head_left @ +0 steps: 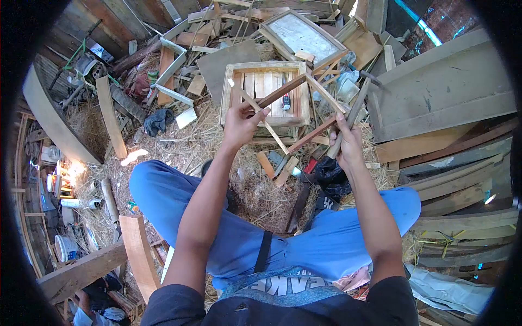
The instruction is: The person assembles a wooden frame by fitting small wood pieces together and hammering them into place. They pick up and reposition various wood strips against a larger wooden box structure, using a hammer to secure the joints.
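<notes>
A four-sided frame of thin wooden strips (280,91) is held up in front of me, tilted. My left hand (243,126) is closed around its left corner, where a pale strip (274,136) crosses a darker one. At the right side, my right hand (348,141) pinches the frame near another corner. That same hand also grips the wooden handle of a hammer (356,106), whose head points up and away. Beneath the frame stands a slatted wooden box (265,68), with a small black-and-red handled item (286,102) on its slats.
Wood offcuts and a white-panelled frame (307,35) are heaped at the back. A large board (440,87) leans at the right above stacked planks (462,190). Straw and chips cover the ground. A black plastic bag (334,176) lies between my legs. Another person (95,301) is at lower left.
</notes>
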The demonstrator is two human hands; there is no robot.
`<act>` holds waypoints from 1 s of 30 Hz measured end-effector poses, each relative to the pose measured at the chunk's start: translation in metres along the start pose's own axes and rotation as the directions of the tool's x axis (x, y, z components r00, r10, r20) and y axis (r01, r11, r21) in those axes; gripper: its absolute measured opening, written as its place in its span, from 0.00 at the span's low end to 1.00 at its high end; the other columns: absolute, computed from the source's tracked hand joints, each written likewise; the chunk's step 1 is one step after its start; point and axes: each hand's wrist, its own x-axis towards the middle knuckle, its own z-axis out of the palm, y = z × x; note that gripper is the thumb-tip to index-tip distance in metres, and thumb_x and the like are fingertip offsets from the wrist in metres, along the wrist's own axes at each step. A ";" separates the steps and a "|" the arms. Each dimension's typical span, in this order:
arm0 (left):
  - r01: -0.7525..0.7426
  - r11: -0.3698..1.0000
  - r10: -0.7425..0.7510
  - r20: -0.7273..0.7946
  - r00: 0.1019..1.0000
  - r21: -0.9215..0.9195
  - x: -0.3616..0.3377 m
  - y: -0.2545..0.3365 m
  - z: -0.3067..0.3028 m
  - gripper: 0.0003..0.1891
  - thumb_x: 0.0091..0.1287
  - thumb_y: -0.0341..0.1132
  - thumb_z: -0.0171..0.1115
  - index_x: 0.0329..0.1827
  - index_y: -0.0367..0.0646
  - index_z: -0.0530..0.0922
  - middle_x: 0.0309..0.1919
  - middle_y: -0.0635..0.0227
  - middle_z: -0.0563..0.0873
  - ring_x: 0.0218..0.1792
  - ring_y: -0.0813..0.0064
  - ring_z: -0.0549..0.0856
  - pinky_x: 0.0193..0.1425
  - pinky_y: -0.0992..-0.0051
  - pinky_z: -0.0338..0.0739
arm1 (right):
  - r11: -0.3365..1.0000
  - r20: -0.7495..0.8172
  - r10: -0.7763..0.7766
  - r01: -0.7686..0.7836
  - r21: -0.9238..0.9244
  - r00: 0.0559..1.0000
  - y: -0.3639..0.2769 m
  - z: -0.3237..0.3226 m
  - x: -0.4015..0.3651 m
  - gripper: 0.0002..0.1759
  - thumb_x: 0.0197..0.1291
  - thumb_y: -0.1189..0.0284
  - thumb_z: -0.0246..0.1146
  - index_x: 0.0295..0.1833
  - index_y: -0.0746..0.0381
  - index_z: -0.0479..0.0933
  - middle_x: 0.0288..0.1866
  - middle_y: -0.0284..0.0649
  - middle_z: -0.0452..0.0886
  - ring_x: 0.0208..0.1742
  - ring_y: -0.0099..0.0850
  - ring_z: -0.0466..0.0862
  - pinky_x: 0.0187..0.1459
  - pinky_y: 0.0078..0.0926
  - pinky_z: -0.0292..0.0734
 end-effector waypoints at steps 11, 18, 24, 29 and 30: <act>-0.042 0.999 0.042 0.017 0.999 0.016 0.002 -0.006 0.006 0.26 0.67 0.34 0.75 0.65 0.31 0.81 0.40 0.61 0.91 0.42 0.80 0.86 0.49 0.74 0.82 | 1.000 -0.017 0.001 -0.002 -0.024 1.000 0.002 -0.004 0.001 0.21 0.73 0.55 0.66 0.51 0.63 0.81 0.39 0.37 0.85 0.27 0.16 0.75 0.26 0.15 0.71; -0.080 0.997 0.080 0.089 0.993 -0.011 0.002 -0.004 0.001 0.24 0.70 0.35 0.73 0.65 0.31 0.81 0.55 0.61 0.88 0.54 0.75 0.86 0.62 0.71 0.81 | 0.999 -0.020 0.005 -0.006 -0.035 1.000 0.002 -0.003 0.001 0.20 0.73 0.55 0.66 0.51 0.64 0.81 0.39 0.35 0.85 0.27 0.16 0.75 0.26 0.15 0.72; -0.039 0.999 0.039 0.091 0.995 -0.001 0.001 0.002 0.000 0.24 0.69 0.34 0.73 0.65 0.31 0.81 0.56 0.61 0.88 0.54 0.75 0.86 0.61 0.71 0.81 | 0.999 -0.012 0.012 -0.013 -0.030 1.000 0.004 -0.006 0.002 0.19 0.73 0.59 0.67 0.52 0.65 0.79 0.42 0.40 0.87 0.28 0.19 0.76 0.27 0.19 0.75; -0.106 0.986 0.111 -0.026 0.994 0.125 -0.001 -0.003 0.006 0.26 0.64 0.34 0.77 0.63 0.33 0.83 0.40 0.59 0.91 0.43 0.73 0.91 0.49 0.73 0.84 | 0.999 -0.009 0.000 0.000 -0.040 1.000 0.002 -0.003 0.001 0.19 0.73 0.58 0.67 0.52 0.64 0.80 0.41 0.39 0.87 0.27 0.18 0.76 0.26 0.18 0.74; -0.106 0.986 0.110 -0.026 0.994 0.126 0.001 -0.009 0.006 0.26 0.64 0.34 0.77 0.63 0.33 0.83 0.40 0.59 0.91 0.43 0.73 0.91 0.49 0.73 0.84 | 0.999 -0.016 -0.008 0.007 -0.052 1.000 0.001 -0.001 -0.001 0.18 0.74 0.58 0.65 0.52 0.64 0.81 0.40 0.37 0.86 0.27 0.17 0.75 0.26 0.16 0.72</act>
